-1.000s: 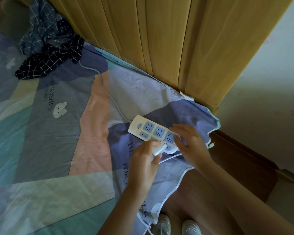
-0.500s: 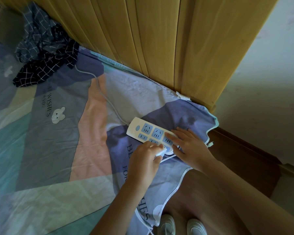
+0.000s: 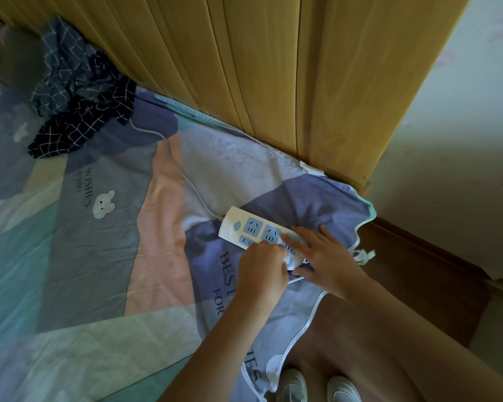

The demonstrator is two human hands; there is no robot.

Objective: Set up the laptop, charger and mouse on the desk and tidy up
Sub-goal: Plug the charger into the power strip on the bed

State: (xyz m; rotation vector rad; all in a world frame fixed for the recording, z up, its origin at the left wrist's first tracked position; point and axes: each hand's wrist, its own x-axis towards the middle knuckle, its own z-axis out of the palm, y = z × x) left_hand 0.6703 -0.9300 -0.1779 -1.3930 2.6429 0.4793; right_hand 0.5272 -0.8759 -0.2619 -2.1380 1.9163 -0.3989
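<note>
A white power strip (image 3: 254, 232) lay on the patterned bed sheet (image 3: 105, 256) right of centre in the frame. The left hand (image 3: 263, 269) was curled round a white plug (image 3: 292, 261) at the strip's lower end, while the right hand (image 3: 324, 256) pressed straight fingers flat on the strip. A checked cloth (image 3: 79, 97) sat crumpled at upper left by the wooden headboard (image 3: 273, 68).

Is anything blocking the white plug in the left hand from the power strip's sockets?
Nothing visible does. The left hand grips the white charger plug right at the white power strip with blue sockets; the right hand steadies the strip's near end.
</note>
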